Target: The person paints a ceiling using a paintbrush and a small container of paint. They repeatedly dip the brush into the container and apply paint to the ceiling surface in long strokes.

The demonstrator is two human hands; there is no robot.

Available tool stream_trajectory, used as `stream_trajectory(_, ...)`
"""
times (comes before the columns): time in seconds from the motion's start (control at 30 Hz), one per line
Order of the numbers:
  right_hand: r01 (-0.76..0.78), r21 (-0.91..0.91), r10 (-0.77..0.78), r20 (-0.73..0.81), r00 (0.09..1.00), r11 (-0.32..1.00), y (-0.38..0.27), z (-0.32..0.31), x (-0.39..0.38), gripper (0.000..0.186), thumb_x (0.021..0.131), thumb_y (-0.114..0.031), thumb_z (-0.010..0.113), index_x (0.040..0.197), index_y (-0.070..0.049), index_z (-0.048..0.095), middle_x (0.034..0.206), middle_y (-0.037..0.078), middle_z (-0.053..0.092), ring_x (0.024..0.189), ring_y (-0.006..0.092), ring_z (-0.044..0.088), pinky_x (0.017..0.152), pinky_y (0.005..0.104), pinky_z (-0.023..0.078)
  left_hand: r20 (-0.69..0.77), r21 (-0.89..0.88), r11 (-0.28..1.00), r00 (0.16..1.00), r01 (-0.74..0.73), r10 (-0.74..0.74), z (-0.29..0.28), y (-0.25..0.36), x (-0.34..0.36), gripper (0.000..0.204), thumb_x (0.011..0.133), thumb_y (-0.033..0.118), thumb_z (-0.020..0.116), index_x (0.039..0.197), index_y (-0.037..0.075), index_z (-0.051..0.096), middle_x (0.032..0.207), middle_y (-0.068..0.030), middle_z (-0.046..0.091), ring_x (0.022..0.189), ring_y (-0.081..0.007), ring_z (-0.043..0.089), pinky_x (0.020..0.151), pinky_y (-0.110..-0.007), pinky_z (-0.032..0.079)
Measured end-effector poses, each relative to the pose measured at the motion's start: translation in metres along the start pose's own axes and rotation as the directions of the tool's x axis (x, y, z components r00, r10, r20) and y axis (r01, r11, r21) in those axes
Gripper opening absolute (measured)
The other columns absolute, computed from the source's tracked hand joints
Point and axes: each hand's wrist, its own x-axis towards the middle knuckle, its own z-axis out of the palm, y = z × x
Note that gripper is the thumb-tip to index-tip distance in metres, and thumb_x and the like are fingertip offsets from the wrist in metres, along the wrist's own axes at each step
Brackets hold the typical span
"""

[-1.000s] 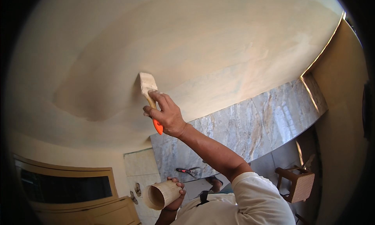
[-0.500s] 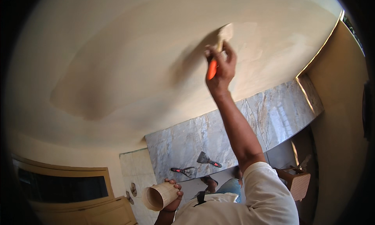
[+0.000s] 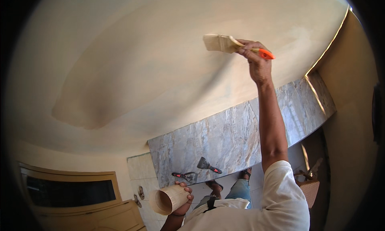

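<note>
A wide paintbrush (image 3: 219, 43) with an orange-ended handle is gripped in my right hand (image 3: 256, 58), arm stretched up. Its pale, coated bristles point left, at or close to the cream wall (image 3: 168, 62); whether they touch I cannot tell. Low in front of my body, my left hand (image 3: 185, 195) is wrapped round a cream cylindrical container (image 3: 173, 199). The container is tilted with its open mouth facing left; what lies deep inside is hidden. A large darker patch spreads over the left part of the wall.
On the grey marbled counter (image 3: 236, 126) below the wall lie a putty knife (image 3: 208, 165) and a second red-and-black-handled tool (image 3: 185, 176). A wooden-framed cabinet (image 3: 68, 189) is at lower left. A woven-sided stool or box (image 3: 309, 191) stands at lower right, behind my arm.
My right hand has moved right, and the brush has turned from pointing up to pointing left. The left hand with the container has shifted slightly right in the picture.
</note>
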Motion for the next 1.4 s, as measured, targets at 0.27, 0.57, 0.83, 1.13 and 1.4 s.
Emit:
stream_trajectory(0.27, 0.395, -0.330, -0.500, -0.354, 0.791, 0.858, -0.036, -0.108, 0.006, 0.010, 0.092, 0.008, 0.069, 0.100, 0.003, 0.069, 0.119, 0.022, 0.070, 0.111, 0.0301, 0.069, 0.097, 0.0414, 0.059, 0.006, -0.008, 1.000, 1.000, 0.028, -0.028, 0.006, -0.054, 0.018, 0.056, 0.094, 0.058, 0.064, 0.132, 0.016, 0.060, 0.130, -0.0060, 0.058, 0.122, -0.0283, 0.054, 0.097, -0.048, 0.048)
stream_trajectory(0.57, 0.659, -0.580, -0.565, 0.370, 0.737, 0.480, 0.037, 0.101, -0.077, 0.017, 0.075, -0.004, 0.078, 0.089, -0.013, 0.075, 0.115, 0.015, 0.067, 0.103, 0.0310, 0.067, 0.083, 0.0360, 0.057, -0.020, 0.010, 1.000, 1.000, 0.021, -0.021, 0.002, -0.068, 0.030, 0.054, 0.095, 0.056, 0.064, 0.131, 0.016, 0.059, 0.128, -0.0055, 0.057, 0.122, -0.0279, 0.053, 0.096, -0.048, 0.048)
stream_trajectory(0.83, 0.352, -0.180, -0.377, -0.126, 0.918, 0.918, -0.038, -0.013, 0.014, 0.012, 0.087, 0.005, 0.075, 0.097, -0.001, 0.072, 0.109, 0.010, 0.074, 0.101, 0.0176, 0.069, 0.092, 0.0309, 0.056, -0.003, -0.001, 1.000, 1.000, 0.027, -0.027, -0.002, -0.068, 0.023, 0.050, 0.096, 0.049, 0.064, 0.132, 0.016, 0.059, 0.129, -0.0063, 0.057, 0.122, -0.0284, 0.054, 0.096, -0.049, 0.049)
stream_trajectory(1.13, 0.472, -0.793, -0.729, 0.052, 0.682, 0.385, 0.006, 0.039, -0.008, 0.019, 0.079, 0.003, 0.077, 0.093, -0.011, 0.077, 0.116, 0.015, 0.069, 0.107, 0.0297, 0.070, 0.086, 0.0351, 0.059, -0.001, -0.011, 1.000, 1.000, 0.018, -0.018, -0.017, -0.052, 0.001, 0.048, 0.096, 0.044, 0.065, 0.134, 0.016, 0.059, 0.130, -0.0063, 0.058, 0.123, -0.0287, 0.054, 0.097, -0.048, 0.048)
stream_trajectory(1.4, 0.119, -0.339, -0.014, 0.296, 0.955, 0.933, 0.050, 0.148, -0.207, 0.016, 0.086, 0.001, 0.074, 0.099, -0.008, 0.072, 0.120, 0.013, 0.069, 0.104, 0.0255, 0.069, 0.083, 0.0338, 0.058, 0.076, 0.010, 1.000, 0.997, 0.020, -0.021, -0.004, -0.047, 0.002, 0.058, 0.096, 0.058, 0.061, 0.134, 0.015, 0.059, 0.131, -0.0072, 0.056, 0.124, -0.0293, 0.052, 0.097, -0.049, 0.048)
